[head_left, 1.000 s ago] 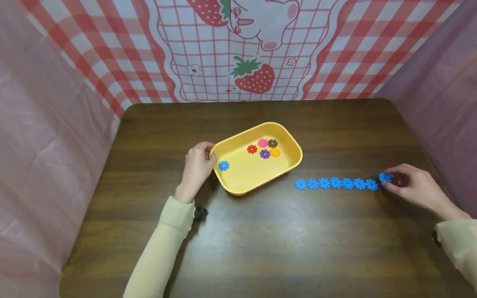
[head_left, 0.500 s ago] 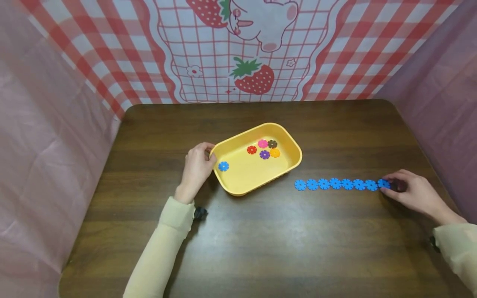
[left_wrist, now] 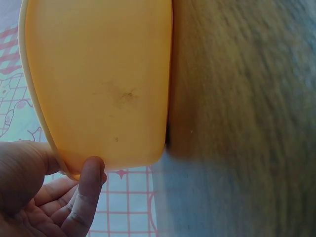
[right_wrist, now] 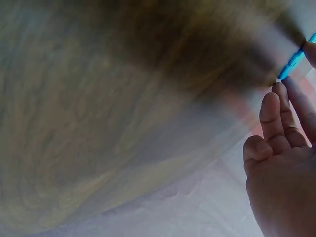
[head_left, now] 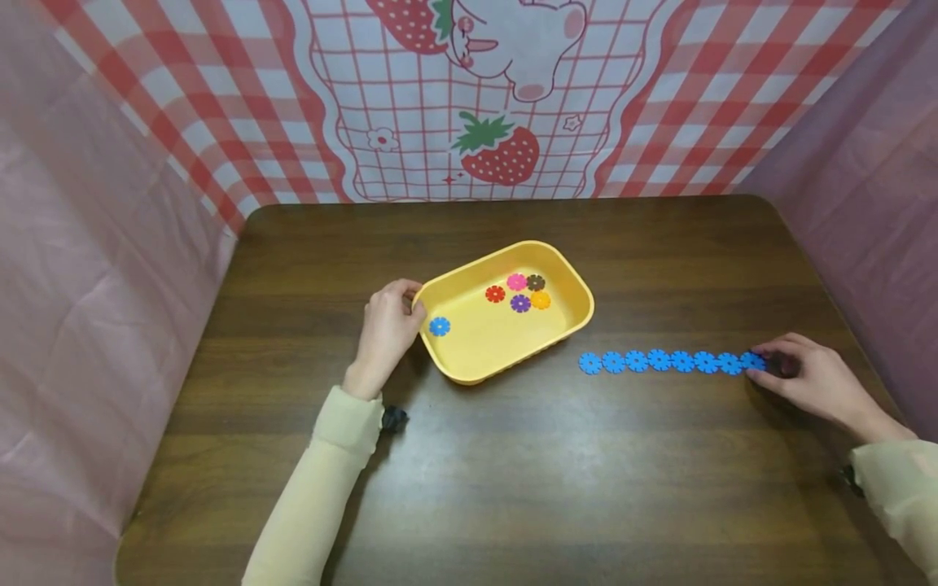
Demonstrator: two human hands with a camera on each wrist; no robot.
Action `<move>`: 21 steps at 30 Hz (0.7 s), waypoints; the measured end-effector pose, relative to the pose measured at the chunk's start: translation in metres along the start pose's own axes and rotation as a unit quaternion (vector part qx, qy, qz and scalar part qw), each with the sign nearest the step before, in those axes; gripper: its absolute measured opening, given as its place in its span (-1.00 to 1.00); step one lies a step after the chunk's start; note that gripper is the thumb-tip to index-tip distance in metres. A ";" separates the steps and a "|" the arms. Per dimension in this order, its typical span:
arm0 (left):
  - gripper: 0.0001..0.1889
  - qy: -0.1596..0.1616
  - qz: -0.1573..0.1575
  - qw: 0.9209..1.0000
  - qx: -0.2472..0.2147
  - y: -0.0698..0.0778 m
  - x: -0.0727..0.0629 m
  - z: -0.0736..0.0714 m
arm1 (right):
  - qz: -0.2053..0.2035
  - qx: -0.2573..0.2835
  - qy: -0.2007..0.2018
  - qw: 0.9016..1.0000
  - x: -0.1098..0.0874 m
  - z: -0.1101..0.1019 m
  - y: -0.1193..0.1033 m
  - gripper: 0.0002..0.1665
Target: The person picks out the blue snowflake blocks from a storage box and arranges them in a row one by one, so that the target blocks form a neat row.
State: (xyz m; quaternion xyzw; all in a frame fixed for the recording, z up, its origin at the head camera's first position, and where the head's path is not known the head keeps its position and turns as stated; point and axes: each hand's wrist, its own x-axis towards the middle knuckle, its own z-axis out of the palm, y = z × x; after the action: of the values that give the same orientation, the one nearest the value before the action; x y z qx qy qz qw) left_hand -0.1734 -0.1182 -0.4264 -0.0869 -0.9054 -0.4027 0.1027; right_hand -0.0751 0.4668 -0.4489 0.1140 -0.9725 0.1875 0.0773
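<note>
My left hand [head_left: 388, 335] grips the left end of a yellow plastic tray [head_left: 476, 346], thumb and fingers pinching its rim; the left wrist view shows the tray's outer end wall [left_wrist: 98, 74] close up. Far to the right, my right hand [head_left: 826, 378] pinches a blue notched plastic disc [head_left: 751, 361] between thumb and index finger. That disc sits at the right end of a straight row of blue notched discs [head_left: 658, 360] on the table, lined up edge to edge. In the right wrist view only a blue edge [right_wrist: 292, 64] shows at the fingertips.
Inside the tray, a blue disc [head_left: 440, 326] lies at the left end. Red [head_left: 495, 294], pink [head_left: 516, 282], brown [head_left: 536, 282], purple [head_left: 520, 303] and orange [head_left: 541, 300] discs cluster toward the right. A checked strawberry cloth [head_left: 506, 155] hangs behind the wooden table [head_left: 513, 472].
My right hand has brought its blue disc down and slightly left, from a little apart to the end of the row. The left hand and the tray have stayed put.
</note>
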 end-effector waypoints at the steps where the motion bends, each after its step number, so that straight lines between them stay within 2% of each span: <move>1: -0.76 0.000 -0.001 1.000 0.000 0.000 0.000 0.000 | 0.000 0.001 0.000 1.000 0.000 0.000 0.000 -0.60; 6: -0.76 0.002 0.002 1.000 0.000 0.000 0.000 0.000 | -0.002 0.001 -0.001 1.000 0.000 -0.002 -0.001 -0.58; 11: -0.76 0.001 0.008 1.000 -0.005 0.000 0.000 0.001 | 0.003 0.023 0.025 0.999 0.005 -0.005 -0.007 -0.60; 16: -0.77 0.001 0.007 1.000 -0.003 -0.001 0.000 0.001 | -0.015 0.045 0.046 0.998 0.020 -0.011 -0.028 -0.58; 21: -0.75 0.011 0.010 1.000 0.005 -0.002 0.000 0.001 | -0.049 0.049 0.026 0.997 0.043 -0.017 -0.057 -0.54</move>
State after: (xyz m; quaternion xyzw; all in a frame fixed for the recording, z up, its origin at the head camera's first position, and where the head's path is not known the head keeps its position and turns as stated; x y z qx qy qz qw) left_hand -0.1737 -0.1190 -0.4289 -0.0909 -0.9054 -0.3980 0.1165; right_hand -0.1007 0.4138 -0.4053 0.1604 -0.9530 0.2339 0.1065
